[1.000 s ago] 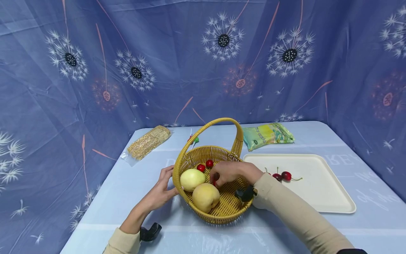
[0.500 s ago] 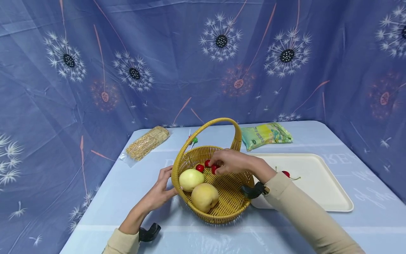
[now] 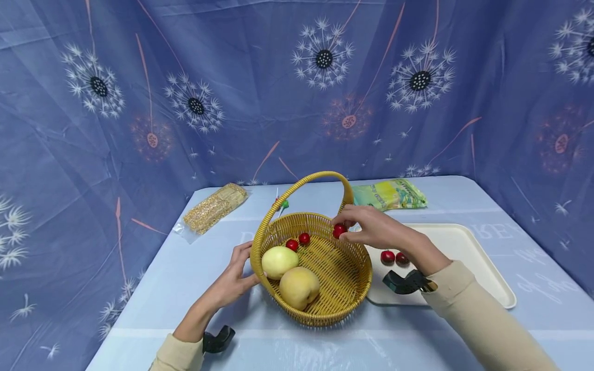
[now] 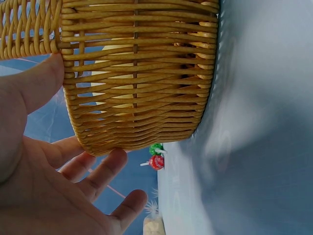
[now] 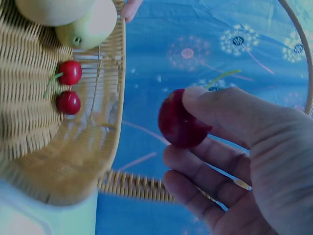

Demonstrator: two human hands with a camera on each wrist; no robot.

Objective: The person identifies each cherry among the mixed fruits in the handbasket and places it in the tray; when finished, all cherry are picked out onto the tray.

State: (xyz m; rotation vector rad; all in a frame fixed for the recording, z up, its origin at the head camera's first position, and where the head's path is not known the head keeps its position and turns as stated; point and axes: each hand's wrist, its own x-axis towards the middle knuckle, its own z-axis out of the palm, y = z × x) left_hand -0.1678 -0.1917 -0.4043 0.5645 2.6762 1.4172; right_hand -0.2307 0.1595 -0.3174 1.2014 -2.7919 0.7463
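Note:
A yellow wicker basket (image 3: 336,268) with a tall arched handle stands mid-table. Inside it lie a pale green-yellow fruit (image 3: 280,262), a yellow peach-like fruit (image 3: 299,288) and two red cherries (image 5: 69,72). My left hand (image 3: 234,281) holds the basket's left side at the rim, thumb beside the handle's foot, other fingers spread along the weave; some fingertips are hidden behind it. Between thumb and fingers my right hand (image 3: 376,226) pinches a dark red cherry (image 5: 181,120) with a green stem, over the basket's right rim in the head view.
A cream tray (image 3: 468,263) right of the basket bears cherries (image 3: 388,257), partly hidden by the right wrist. Behind stand a green-yellow packet (image 3: 392,194) and lollipops (image 4: 156,161); a bag of grain-like pieces (image 3: 215,208) lies at back left. A patterned curtain (image 3: 260,93) closes the back.
My right hand has risen out of the basket and moved right, carrying the cherry. Two cherries stay beside the pale fruit. My left hand and the basket have hardly moved.

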